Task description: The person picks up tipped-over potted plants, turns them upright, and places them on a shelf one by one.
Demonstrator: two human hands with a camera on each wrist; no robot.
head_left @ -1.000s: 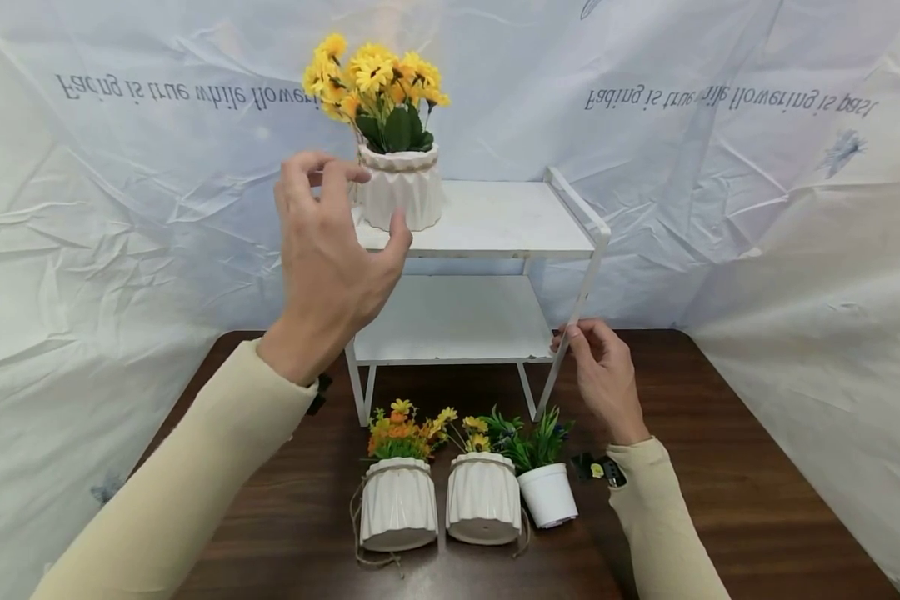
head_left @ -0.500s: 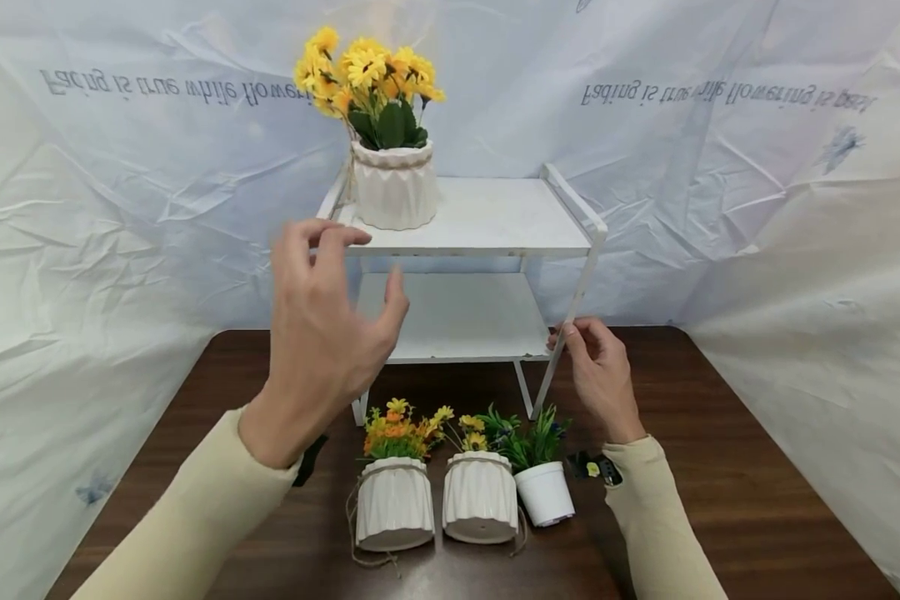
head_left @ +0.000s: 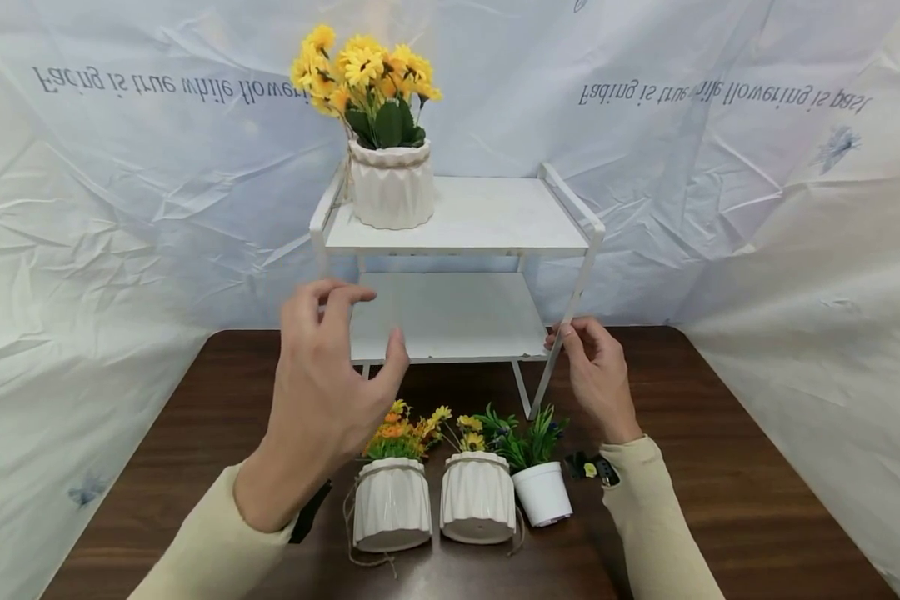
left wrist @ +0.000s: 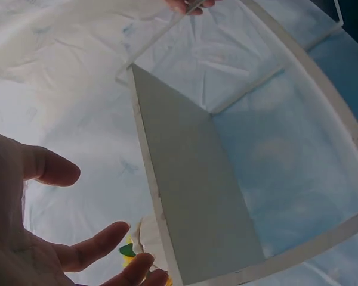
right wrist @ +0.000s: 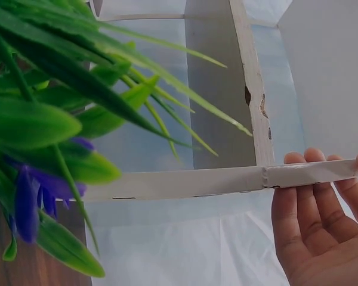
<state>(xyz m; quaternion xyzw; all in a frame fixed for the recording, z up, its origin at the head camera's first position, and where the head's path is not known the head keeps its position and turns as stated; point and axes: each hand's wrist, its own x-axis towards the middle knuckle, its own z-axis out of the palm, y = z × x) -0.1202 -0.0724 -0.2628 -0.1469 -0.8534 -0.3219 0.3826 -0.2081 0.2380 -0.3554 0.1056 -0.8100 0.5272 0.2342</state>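
Note:
A white two-tier shelf (head_left: pixel 502 212) stands on the table, with a ribbed white pot of yellow flowers (head_left: pixel 392 187) at the left of its top board. My left hand (head_left: pixel 326 383) is held before the lower board (head_left: pixel 450 312), thumb and fingers spread apart around nothing. The left wrist view shows those fingers (left wrist: pixel 95 247) parted beside the shelf. My right hand (head_left: pixel 602 375) grips the shelf's right front post (head_left: pixel 579 287), fingers behind it and thumb in front, as the right wrist view also shows.
Near the front of the dark wooden table (head_left: pixel 720 467) lie a ribbed pot with orange flowers (head_left: pixel 392 504), another ribbed pot with yellow flowers (head_left: pixel 478 498) and a small white pot with green leaves (head_left: pixel 543 493). White printed cloth (head_left: pixel 720 200) surrounds the table.
My left hand has come down from beside the pot on the top board to the lower board's level. The pot stays on top. My right hand keeps its hold on the post.

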